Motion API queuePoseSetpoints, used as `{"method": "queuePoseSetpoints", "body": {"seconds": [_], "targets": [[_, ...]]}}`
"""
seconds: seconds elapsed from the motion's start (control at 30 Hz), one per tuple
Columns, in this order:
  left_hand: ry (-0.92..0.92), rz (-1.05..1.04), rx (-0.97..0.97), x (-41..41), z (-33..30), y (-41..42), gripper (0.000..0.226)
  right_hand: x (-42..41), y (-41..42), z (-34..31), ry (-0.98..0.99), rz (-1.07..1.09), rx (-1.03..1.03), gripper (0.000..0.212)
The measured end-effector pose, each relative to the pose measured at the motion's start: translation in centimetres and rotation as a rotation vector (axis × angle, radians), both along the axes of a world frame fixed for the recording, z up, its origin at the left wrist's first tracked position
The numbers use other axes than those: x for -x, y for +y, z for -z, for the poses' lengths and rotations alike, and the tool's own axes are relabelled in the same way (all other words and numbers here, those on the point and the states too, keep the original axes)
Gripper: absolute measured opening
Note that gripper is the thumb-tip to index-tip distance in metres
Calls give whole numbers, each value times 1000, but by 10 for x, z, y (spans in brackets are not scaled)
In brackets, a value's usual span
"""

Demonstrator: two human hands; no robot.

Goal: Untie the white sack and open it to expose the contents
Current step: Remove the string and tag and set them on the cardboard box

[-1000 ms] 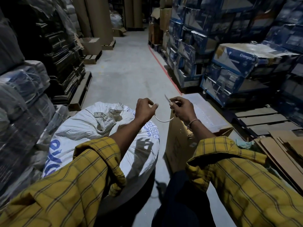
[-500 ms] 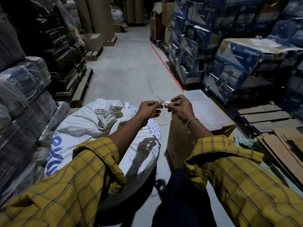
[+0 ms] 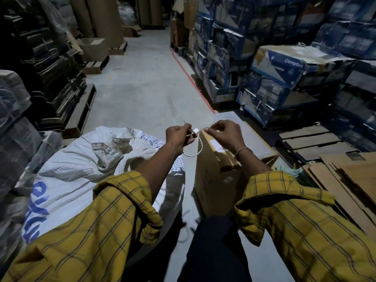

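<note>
A big white woven sack (image 3: 77, 171) with blue lettering lies on the floor at my left. Its crumpled mouth (image 3: 114, 145) sits at the top, gathered loosely with no tie around it. Both hands are raised above and to the right of the sack. My left hand (image 3: 179, 136) pinches one end of a thin white cable tie (image 3: 198, 148), and my right hand (image 3: 223, 133) pinches the other end. The tie hangs between them in a small loop. Yellow checked sleeves cover both forearms.
A brown cardboard box (image 3: 215, 176) stands right of the sack under my right hand. Blue Crompton cartons (image 3: 280, 66) are stacked at the right, flattened cardboard (image 3: 350, 180) at the far right, wrapped bundles (image 3: 16, 139) at the left. A grey concrete aisle (image 3: 142, 88) runs ahead.
My hands have come closer together and risen slightly, bringing the two ends of the white tie near each other; the loop below them is tighter. The sack has not moved.
</note>
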State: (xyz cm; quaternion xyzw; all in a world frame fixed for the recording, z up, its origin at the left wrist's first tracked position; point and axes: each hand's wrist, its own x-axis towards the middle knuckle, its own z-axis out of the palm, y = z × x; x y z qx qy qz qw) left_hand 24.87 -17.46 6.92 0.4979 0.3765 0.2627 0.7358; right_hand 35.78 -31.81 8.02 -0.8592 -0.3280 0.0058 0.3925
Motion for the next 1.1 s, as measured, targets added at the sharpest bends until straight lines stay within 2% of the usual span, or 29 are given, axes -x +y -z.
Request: {"method": "queuePoseSetpoints", "body": {"seconds": [0.07, 0.1, 0.2, 0.27, 0.43, 0.57, 0.67, 0.8, 0.93, 1.0, 1.1], "targets": [[-9, -7, 14, -12, 2, -6, 19, -26, -14, 0, -149, 174, 175, 63], [-26, -11, 37, -18, 4, -9, 19, -37, -22, 0, -162, 245, 299, 73], [-80, -28, 153, -35, 8, -22, 18, -56, -39, 0, -49, 303, 637, 116], [-87, -49, 206, -46, 11, -33, 19, -61, -45, 1, 45, 273, 722, 127], [-143, -35, 316, -72, 18, -68, 17, -65, -49, 6, 87, 255, 693, 121], [-160, -46, 398, -85, 13, -86, 42, -67, -53, 12, 80, 213, 649, 120], [-168, -58, 408, -90, 12, -91, 49, -67, -56, 13, 67, 184, 633, 119], [-199, -87, 432, -94, 13, -91, 49, -62, -59, 12, 63, 156, 601, 115], [-239, -83, 462, -96, 12, -89, 45, -68, -65, -1, 186, 69, 483, 124], [-239, -74, 492, -95, 12, -86, 45, -72, -72, -13, 307, 12, 382, 109], [-176, -28, 490, -93, 18, -80, 49, -75, -82, -27, 508, -55, 233, 72]]}}
